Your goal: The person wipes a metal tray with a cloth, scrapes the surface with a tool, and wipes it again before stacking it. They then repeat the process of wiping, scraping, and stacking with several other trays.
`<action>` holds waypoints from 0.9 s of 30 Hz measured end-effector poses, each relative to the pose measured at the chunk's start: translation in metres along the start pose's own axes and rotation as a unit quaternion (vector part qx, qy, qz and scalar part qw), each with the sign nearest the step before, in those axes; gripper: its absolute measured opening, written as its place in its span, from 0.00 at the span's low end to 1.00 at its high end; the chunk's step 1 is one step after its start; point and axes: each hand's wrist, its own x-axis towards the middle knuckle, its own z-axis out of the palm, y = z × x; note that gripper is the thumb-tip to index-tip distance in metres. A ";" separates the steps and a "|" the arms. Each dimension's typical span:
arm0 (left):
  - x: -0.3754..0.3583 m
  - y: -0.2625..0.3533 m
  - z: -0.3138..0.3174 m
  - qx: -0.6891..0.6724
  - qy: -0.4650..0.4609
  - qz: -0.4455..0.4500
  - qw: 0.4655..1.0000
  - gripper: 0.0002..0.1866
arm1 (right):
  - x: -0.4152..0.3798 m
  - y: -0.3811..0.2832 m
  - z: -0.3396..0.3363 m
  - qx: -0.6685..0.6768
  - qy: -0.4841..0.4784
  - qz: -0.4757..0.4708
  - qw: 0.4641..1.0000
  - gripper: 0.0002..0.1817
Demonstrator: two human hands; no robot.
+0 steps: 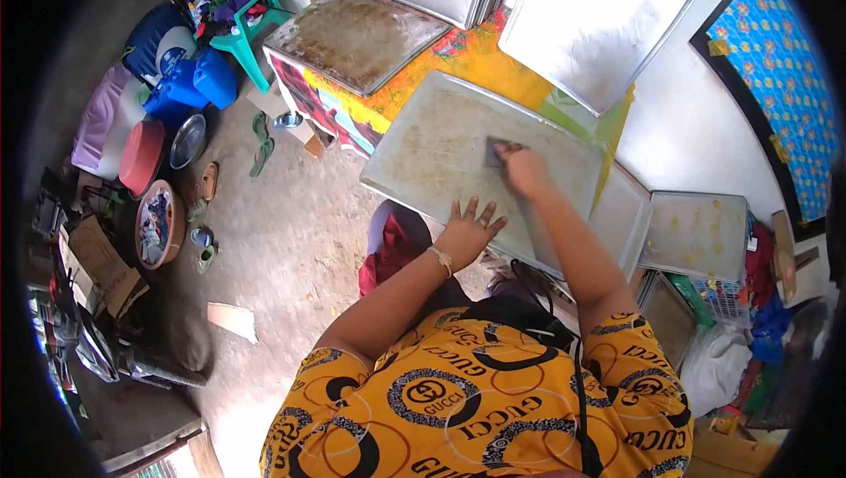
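A large metal tray (432, 143) with a worn, stained surface lies in front of me, its near edge reaching past the table. My left hand (473, 229) rests on the tray's near edge with its fingers spread, a bracelet at the wrist. Toward the middle right of the tray, my right hand (522, 168) is closed on a small dark scraper or pad (495, 152), which touches the tray's surface. The right hand is slightly blurred, and its lower fingers are partly hidden.
A browned tray (357, 37) lies on the table's yellow cloth (458, 59). Another tray (599, 20) leans against the wall at the back right. More trays (696, 233) are at the right. Left on the floor are slippers (262, 145), a basin (159, 224) and a green chair (251, 29).
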 end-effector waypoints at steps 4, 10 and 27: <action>-0.001 0.001 0.003 0.015 0.002 -0.003 1.000 0.30 | -0.018 0.020 -0.014 0.012 -0.048 0.037 0.998 0.16; 0.000 0.003 -0.009 0.011 -0.040 -0.008 0.999 0.31 | -0.100 -0.030 -0.003 -0.007 0.000 -0.040 0.999 0.22; -0.054 -0.089 -0.014 0.069 -0.002 -0.230 0.971 0.33 | -0.030 -0.099 0.012 -0.008 0.026 -0.129 0.991 0.20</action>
